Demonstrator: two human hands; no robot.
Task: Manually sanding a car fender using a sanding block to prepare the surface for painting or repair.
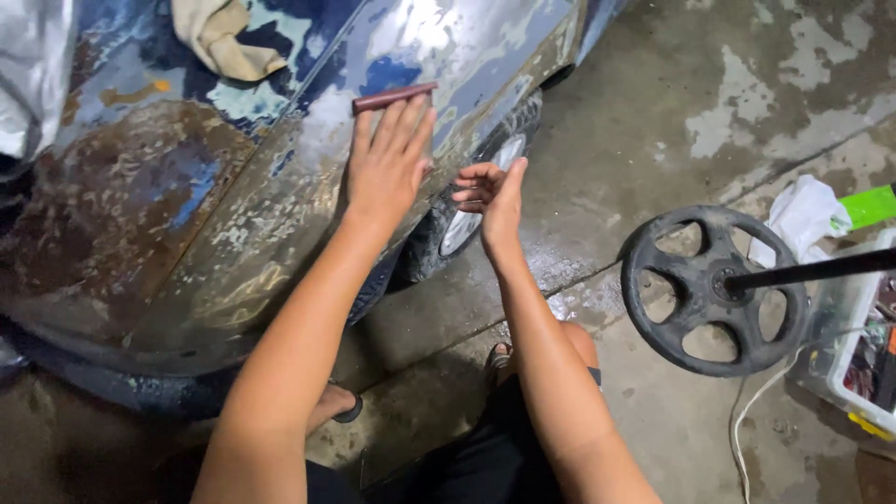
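Note:
My left hand [387,161] lies flat on the car's sanded fender [280,205], fingers together, pressing a reddish-brown sheet of sandpaper [393,96] whose top edge shows above my fingertips. My right hand [493,198] hovers just to the right, fingers loosely curled and apart, holding nothing, close to the front wheel [481,177]. The car's paint is worn to patches of blue, grey and rust.
A beige rag [224,37] lies on the hood. A black wheel on a rod [714,289] stands at right. Beyond it are a white cloth [801,217] and a plastic bin [854,345] of tools. A white cord [747,411] trails on the wet concrete floor.

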